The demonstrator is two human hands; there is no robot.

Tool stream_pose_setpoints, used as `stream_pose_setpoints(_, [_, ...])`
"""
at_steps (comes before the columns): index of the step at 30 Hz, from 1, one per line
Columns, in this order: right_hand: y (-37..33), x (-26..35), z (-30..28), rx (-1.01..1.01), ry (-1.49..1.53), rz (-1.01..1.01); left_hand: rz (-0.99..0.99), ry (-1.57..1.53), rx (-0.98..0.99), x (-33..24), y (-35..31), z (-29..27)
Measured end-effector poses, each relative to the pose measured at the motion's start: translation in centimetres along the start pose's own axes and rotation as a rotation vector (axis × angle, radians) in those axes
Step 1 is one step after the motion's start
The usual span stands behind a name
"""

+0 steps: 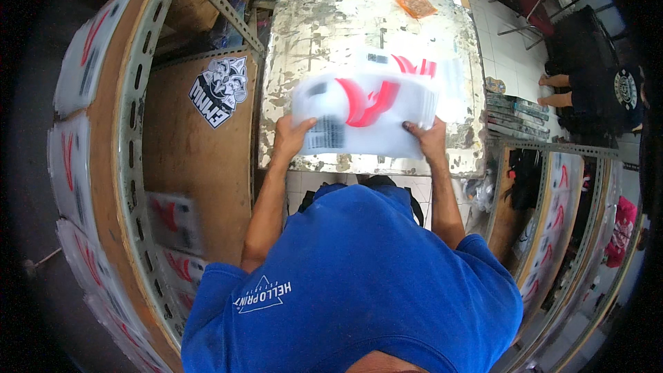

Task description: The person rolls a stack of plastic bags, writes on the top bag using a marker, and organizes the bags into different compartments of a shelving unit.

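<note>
Between my two hands is a translucent white plastic sheet [380,139] with a red curved print and dark blocks of print, blurred by motion. It may be several sheets together; I cannot tell. My left hand [291,135] grips its near left corner, thumb on top. At the near right edge, my right hand [428,137] pinches it the same way, its thumb darkened. Beneath and beyond it, another sheet [378,59] with similar red print lies partly hidden on the worn, paint-flecked table [318,27].
An orange packet [416,4] lies at the table's far right. Slotted metal shelves [141,83] at the left and wooden shelves [545,214] at the right hold more printed sheets. A red chair [533,3] and another person [587,76] are at the far right.
</note>
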State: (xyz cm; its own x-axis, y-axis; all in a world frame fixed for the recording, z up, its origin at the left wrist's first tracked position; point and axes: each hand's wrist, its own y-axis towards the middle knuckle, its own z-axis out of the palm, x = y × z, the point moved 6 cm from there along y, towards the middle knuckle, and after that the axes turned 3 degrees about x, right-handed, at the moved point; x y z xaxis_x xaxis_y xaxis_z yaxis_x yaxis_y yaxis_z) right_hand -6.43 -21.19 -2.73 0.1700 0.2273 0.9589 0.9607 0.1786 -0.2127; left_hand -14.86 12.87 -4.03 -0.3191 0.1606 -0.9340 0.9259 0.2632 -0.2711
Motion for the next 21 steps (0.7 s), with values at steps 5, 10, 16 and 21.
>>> stream_pose_setpoints(5, [4.8,1.8,-5.7,-0.024,-0.08,0.125,0.041,0.046,0.028,-2.4,6.1,6.4])
stream_pose_setpoints(10, [9.3,1.1,-9.2,-0.033,-0.063,0.157,-0.02,-0.12,0.1,-1.4,12.1,11.7])
stream_pose_setpoints(16, [12.0,-2.0,-10.5,-0.022,-0.077,0.213,-0.073,0.143,0.055,-0.9,14.7,13.5])
stream_pose_setpoints(21, [12.1,-3.2,-11.1,-0.066,-0.168,0.206,-0.175,0.563,0.001,-4.0,12.8,13.0])
